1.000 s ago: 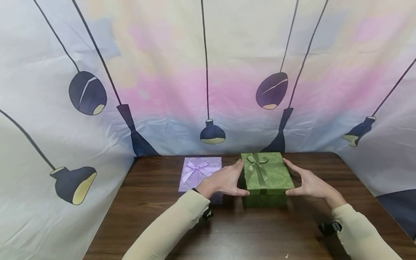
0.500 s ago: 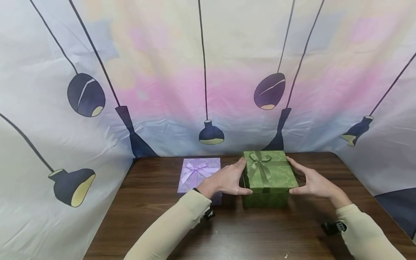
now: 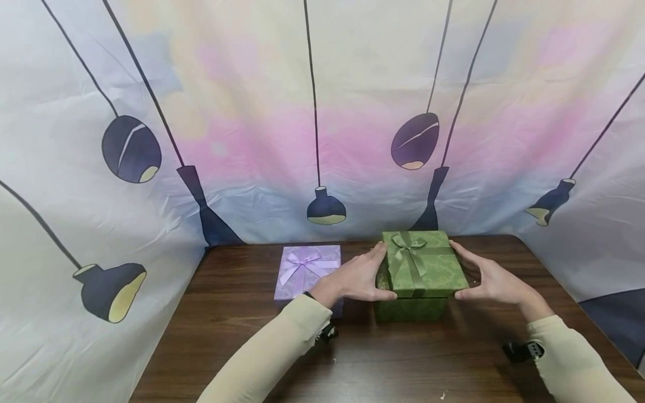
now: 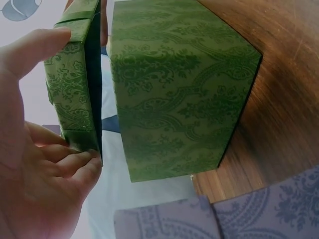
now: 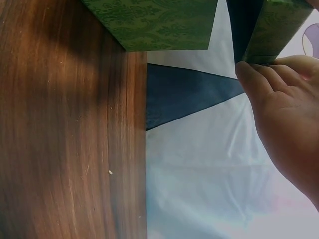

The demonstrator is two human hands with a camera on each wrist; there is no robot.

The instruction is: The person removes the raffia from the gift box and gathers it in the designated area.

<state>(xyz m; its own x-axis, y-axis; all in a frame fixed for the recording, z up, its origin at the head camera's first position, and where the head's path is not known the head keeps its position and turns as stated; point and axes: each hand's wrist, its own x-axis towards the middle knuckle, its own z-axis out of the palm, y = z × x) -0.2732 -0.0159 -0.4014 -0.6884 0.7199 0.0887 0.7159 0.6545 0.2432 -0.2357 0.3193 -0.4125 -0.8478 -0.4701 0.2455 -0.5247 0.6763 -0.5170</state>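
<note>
A green patterned gift box lid (image 3: 433,266) with a ribbon bow is lifted off its box base (image 3: 410,310). In the left wrist view a gap shows between the lid (image 4: 72,82) and the base (image 4: 179,94). My left hand (image 3: 355,280) grips the lid's left side, thumb at the front corner and fingers along the edge. On the opposite side my right hand (image 3: 499,285) holds the lid the same way; the right wrist view has its fingers against the lid's edge (image 5: 274,35). The inside of the base is hidden under the lid.
A purple gift box (image 3: 297,280) with a bow stands left of the green one, partly behind my left forearm. Both rest on a dark wooden table (image 3: 383,358). Behind it hangs a cloth (image 3: 262,140) printed with lamps. Small pale specks lie near the front.
Both hands have raised the green lid and carried it slightly right, so it now sits offset above its base. The base and the purple box stay in place.
</note>
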